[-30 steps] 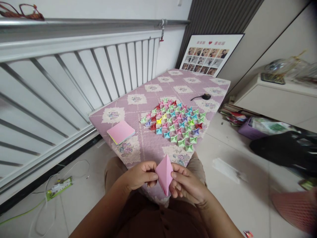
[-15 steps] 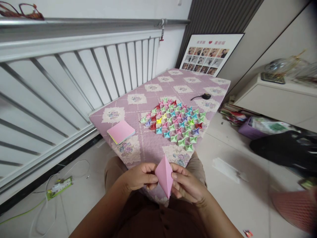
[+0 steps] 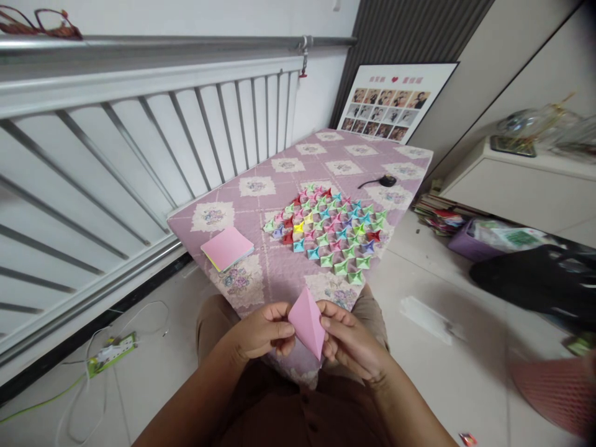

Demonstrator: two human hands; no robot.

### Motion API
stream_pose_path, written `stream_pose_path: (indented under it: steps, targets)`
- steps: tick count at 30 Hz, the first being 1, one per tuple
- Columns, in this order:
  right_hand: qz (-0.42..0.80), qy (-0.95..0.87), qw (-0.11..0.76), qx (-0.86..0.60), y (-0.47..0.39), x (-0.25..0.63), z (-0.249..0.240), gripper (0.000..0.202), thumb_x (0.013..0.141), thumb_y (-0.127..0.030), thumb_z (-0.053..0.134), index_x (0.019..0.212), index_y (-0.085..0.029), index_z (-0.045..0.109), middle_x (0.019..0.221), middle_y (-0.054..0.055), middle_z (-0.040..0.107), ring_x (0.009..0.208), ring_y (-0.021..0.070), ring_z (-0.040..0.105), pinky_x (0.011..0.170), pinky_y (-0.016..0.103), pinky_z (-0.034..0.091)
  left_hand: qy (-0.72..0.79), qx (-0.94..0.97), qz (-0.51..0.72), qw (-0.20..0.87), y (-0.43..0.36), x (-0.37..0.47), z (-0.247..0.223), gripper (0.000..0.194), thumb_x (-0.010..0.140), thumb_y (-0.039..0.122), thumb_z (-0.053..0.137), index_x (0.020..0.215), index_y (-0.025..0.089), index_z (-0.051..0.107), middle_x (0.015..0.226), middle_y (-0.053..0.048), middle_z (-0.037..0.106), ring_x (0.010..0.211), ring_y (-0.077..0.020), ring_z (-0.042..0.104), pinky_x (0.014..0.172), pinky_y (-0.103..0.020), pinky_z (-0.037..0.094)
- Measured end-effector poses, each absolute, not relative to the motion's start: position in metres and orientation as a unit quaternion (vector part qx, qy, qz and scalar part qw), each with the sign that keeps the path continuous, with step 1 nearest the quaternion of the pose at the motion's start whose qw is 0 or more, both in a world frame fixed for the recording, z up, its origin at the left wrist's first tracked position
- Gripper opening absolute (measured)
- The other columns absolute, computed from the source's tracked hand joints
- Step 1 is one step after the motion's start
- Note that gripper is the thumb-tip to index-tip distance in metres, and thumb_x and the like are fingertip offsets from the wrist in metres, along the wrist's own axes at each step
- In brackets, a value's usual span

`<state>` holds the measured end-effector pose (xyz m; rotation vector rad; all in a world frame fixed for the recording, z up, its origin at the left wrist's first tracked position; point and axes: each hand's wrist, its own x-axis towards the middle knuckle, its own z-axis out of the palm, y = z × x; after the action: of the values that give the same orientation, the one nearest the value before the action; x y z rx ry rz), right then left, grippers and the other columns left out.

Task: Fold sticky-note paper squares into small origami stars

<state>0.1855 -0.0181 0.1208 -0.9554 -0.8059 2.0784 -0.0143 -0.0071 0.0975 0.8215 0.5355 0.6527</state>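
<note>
Between my two hands is a sheet of pink origami paper (image 3: 307, 323), folded to a diamond with a crease down its length. My left hand (image 3: 267, 329) pinches its left corner between thumb and fingers. On the opposite side, my right hand (image 3: 349, 335) grips the right corner the same way. The paper is held up over the near corner of the table, just in front of my body. Beyond it stand rows of small folded paper pieces (image 3: 333, 226) in green, pink, blue, red, yellow and purple. A stack of square paper (image 3: 228, 248), pink on top, lies to the left.
A patterned cloth (image 3: 258, 185) covers the table. Farther back on it lies a small black object with a thin tail (image 3: 386, 180). A white railing (image 3: 233, 124) runs along the left. On the floor are a power strip (image 3: 112, 354) and a black bag (image 3: 535, 279).
The pink paper has tilted slightly, its top tip shifting left and its lower tip rising a little. Both hands keep hold of its side corners.
</note>
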Motion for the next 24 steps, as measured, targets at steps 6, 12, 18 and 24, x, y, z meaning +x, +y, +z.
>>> stream_pose_path:
  steps: [6,12,18,24]
  targets:
    - [0.77,-0.378,0.351,-0.375,-0.018,0.189,0.118,0.04,0.068,-0.045,0.077,0.089,-0.016,0.06,0.059,-0.005,0.057,0.046,0.0038,0.049,0.044,0.013,0.042,0.294,0.423,0.343,0.786,-0.005,-0.015,0.101,0.034,0.073,0.041,0.074,0.078,0.013,0.054,0.066,0.001,0.056,0.055,-0.0073,0.05,0.055,-0.02,0.037]
    - [0.671,-0.51,0.346,-0.412,-0.015,0.193,0.123,0.03,0.075,-0.044,0.07,0.081,-0.016,0.06,0.064,-0.004,0.056,0.056,0.0068,0.049,0.054,0.019,0.042,0.32,0.419,0.411,0.743,-0.006,-0.011,0.098,0.033,0.075,0.038,0.073,0.094,0.015,0.058,0.084,-0.001,0.057,0.07,-0.0106,0.054,0.066,-0.024,0.043]
    - [0.509,-0.661,0.326,-0.445,-0.016,0.197,0.136,0.024,0.086,-0.042,0.058,0.087,-0.018,0.063,0.077,0.001,0.061,0.071,0.0135,0.053,0.065,0.024,0.043,0.343,0.346,0.434,0.758,-0.02,-0.004,0.096,0.044,0.079,0.042,0.068,0.113,0.02,0.053,0.101,-0.005,0.057,0.078,-0.012,0.057,0.068,-0.025,0.044]
    - [0.396,-0.772,0.268,-0.418,-0.02,0.196,0.146,0.019,0.092,-0.033,0.049,0.086,-0.02,0.062,0.081,0.002,0.063,0.076,0.0147,0.057,0.071,0.025,0.043,0.35,0.428,0.316,0.771,-0.037,0.0,0.096,0.034,0.077,0.041,0.068,0.093,0.013,0.059,0.074,-0.002,0.06,0.06,-0.0093,0.054,0.06,-0.023,0.042]
